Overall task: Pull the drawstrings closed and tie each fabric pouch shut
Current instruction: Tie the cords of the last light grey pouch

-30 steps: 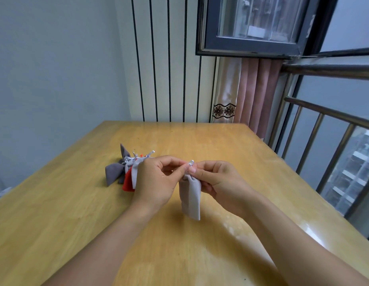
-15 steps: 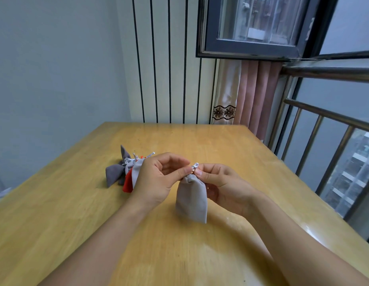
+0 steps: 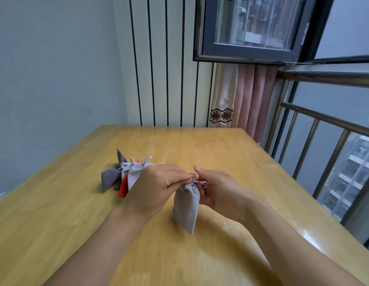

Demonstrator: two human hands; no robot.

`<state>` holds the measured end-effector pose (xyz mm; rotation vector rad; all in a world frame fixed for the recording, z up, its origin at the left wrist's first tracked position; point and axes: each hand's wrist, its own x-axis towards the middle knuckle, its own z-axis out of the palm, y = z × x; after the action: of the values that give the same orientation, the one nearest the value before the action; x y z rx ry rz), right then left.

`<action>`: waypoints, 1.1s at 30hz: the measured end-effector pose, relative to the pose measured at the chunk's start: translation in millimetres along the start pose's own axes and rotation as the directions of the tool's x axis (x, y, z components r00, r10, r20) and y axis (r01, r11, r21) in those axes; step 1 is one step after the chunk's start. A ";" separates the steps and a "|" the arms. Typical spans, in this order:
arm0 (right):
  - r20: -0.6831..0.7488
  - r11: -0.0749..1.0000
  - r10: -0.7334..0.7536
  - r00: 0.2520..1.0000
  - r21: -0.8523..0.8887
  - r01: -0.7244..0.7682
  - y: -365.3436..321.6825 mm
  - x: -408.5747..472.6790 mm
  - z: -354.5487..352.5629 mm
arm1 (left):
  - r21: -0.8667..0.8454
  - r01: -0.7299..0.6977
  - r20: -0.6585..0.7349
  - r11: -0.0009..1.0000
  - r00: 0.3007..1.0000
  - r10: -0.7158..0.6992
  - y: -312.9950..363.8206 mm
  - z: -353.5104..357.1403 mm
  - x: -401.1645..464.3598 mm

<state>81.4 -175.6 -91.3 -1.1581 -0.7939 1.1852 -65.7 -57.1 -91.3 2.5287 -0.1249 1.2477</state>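
You have a single view, from the camera on your head. It looks forward and down along your forearms onto the wooden bench [image 3: 200, 145], with the wide lens bending the edges of the picture. Your left hand [image 3: 156, 188] and right hand [image 3: 218, 193] sit close to the lens, near the middle of the frame. Beyond the far end of the bench the view faces a striped wall [image 3: 165, 79]; a window [image 3: 253, 27] and a railing [image 3: 323, 120] fill its right side.

Both forearms are bare, with no sleeves or jewellery visible.
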 end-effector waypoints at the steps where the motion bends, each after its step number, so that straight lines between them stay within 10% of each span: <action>1: 0.009 1.000 -0.018 1.000 -0.025 0.019 1.4 0.3 -0.3 | 0.011 -0.003 0.007 1.000 1.000 0.003 -0.6 0.5 -0.5; 15: -0.108 0.997 -0.001 0.994 -0.079 -0.008 2.4 -1.1 2.7 | 0.191 0.031 0.103 0.981 0.993 -0.051 2.1 4.6 -1.2; 33: -0.215 0.997 0.073 0.974 0.026 -0.069 -13.2 -9.1 9.0 | -0.138 0.202 -0.081 0.970 0.973 -0.215 3.5 22.2 -5.8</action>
<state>74.5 -181.8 -75.3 -1.2842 -0.5791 1.1005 -53.1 -67.9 -107.7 2.3007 0.0788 1.2313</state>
